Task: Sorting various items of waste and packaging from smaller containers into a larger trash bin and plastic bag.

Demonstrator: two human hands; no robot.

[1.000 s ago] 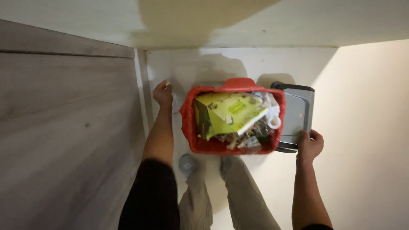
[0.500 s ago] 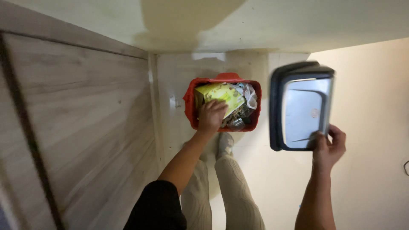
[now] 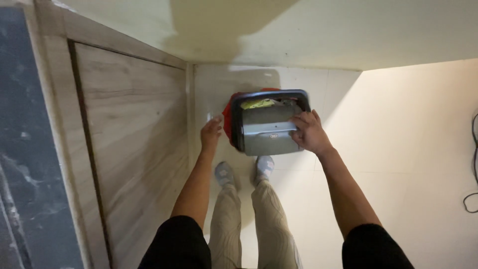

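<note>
Red waste bin (image 3: 228,119) sits beneath the grey lid (image 3: 266,132); the right hand (image 3: 309,133) keeps a clenched grip on the lid, while the left hand (image 3: 211,133) rests released beside the bin.

Bin: the grey lid (image 3: 266,130) hid most of our red bin (image 3: 228,119).
Rubbish: only a yellow-green scrap (image 3: 259,103) showed.
Cable: the black cable (image 3: 472,164) was cut off at the right edge.

Wooden cabinet (image 3: 129,149) close left, right probably open.

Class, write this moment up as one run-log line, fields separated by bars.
right hand: holds grey lid over red bin | left hand: beside bin, by wooden panel | bin: rubbish visible
</note>
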